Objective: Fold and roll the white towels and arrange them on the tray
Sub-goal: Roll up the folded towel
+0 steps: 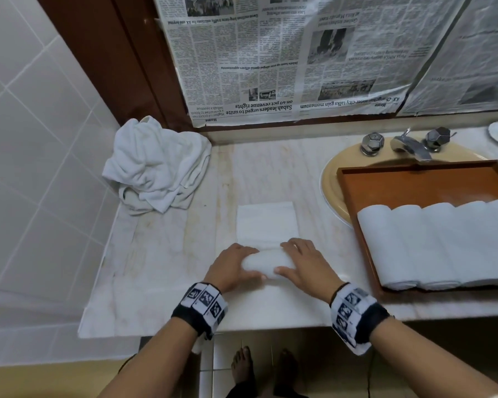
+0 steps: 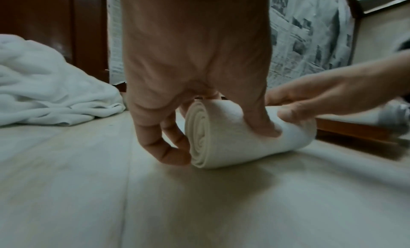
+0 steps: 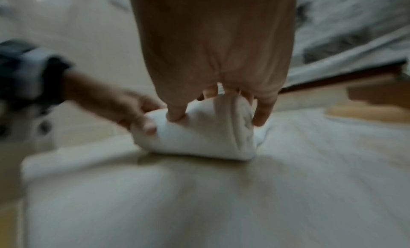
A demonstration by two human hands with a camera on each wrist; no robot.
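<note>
Both hands, left hand (image 1: 230, 267) and right hand (image 1: 305, 264), curl their fingers (image 2: 261, 122) around the half-rolled towel (image 1: 266, 264) on the counter (image 1: 161, 268), beside the tray (image 1: 414, 182).

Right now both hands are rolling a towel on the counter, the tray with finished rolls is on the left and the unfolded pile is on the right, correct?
Sides are swapped. The head view shows the tray with finished rolls on the right and the unfolded pile on the left. Left hand and right hand are indeed rolling the towel on the counter.

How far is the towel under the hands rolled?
Partly rolled: the towel shows a spiral end in the left wrist view, and a flat folded part lies ahead of both hands.
</note>
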